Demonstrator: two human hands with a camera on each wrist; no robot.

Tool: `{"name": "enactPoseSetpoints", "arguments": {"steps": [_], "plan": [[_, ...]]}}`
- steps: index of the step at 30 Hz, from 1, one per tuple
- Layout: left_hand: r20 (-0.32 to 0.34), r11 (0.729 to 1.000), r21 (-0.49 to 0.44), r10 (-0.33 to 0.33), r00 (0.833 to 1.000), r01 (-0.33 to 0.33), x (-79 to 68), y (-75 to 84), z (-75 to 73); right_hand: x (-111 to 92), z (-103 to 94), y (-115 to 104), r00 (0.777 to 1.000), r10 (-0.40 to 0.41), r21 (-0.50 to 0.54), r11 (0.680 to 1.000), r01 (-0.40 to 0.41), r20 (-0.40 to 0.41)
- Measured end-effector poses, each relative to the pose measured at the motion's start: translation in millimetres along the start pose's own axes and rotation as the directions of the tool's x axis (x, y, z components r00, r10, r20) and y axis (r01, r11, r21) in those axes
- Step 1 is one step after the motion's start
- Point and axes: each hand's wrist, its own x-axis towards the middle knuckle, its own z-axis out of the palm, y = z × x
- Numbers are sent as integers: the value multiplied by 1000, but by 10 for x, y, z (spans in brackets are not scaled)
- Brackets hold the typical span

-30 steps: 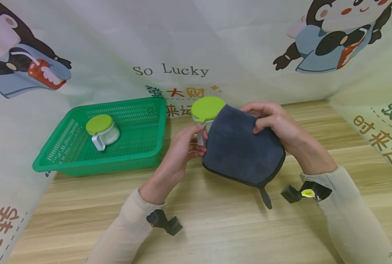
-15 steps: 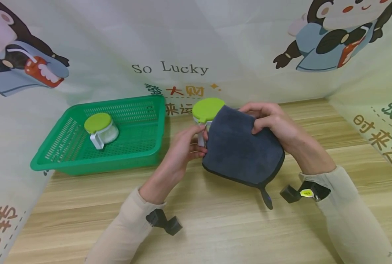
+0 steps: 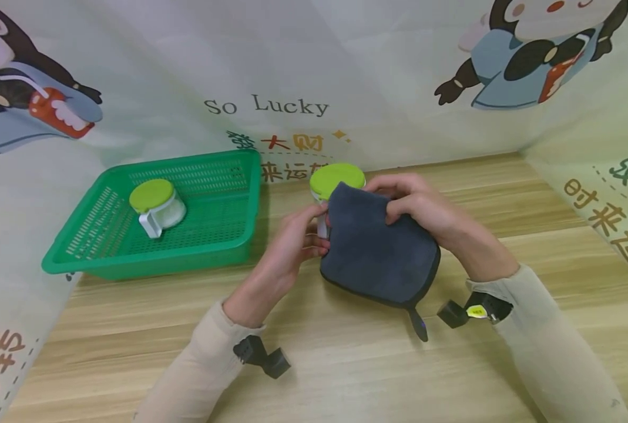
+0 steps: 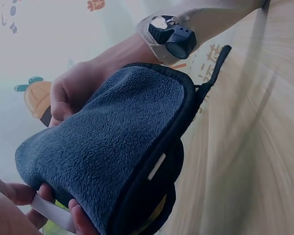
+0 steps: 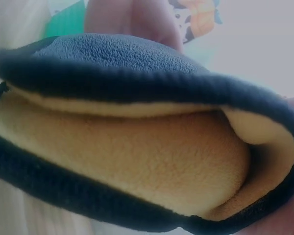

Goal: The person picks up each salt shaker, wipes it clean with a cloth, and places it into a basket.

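Observation:
My left hand (image 3: 288, 241) grips the white handle (image 4: 54, 211) of a jar with a lime-green lid (image 3: 337, 177). Most of that jar's body is hidden behind a folded dark grey-blue cloth (image 3: 379, 249). With thumb and fingers, my right hand (image 3: 419, 207) holds the cloth near its upper right edge, against the jar's right side. A black loop (image 3: 418, 326) hangs from the cloth's lower corner. In the right wrist view the fold gapes, showing the cloth's tan inner side (image 5: 127, 152) within dark edging.
At the left stands a green perforated plastic basket (image 3: 187, 264). Inside it, a similar lidded jar (image 3: 157, 205) sits upright, its white handle facing front. A printed sheet (image 3: 388, 88) hangs behind the wooden table (image 3: 345, 376) and along both sides.
My right hand has shifted left and slightly down with the cloth, which now covers more of the jar's lid edge. My left hand keeps its grip. The head view has turned slightly.

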Motion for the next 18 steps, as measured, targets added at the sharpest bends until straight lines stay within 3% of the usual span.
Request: {"name": "enactPoseSetpoints", "arguments": {"steps": [5,18], "plan": [[-8,999,-26,-35,999,35,25,-35,22,26,27,31,1000,-7,-65,998,9,20],[-3,999,-24,-49,999,49,45,-52,24,19,15,35,1000,-21,-57,998,22,22]]}}
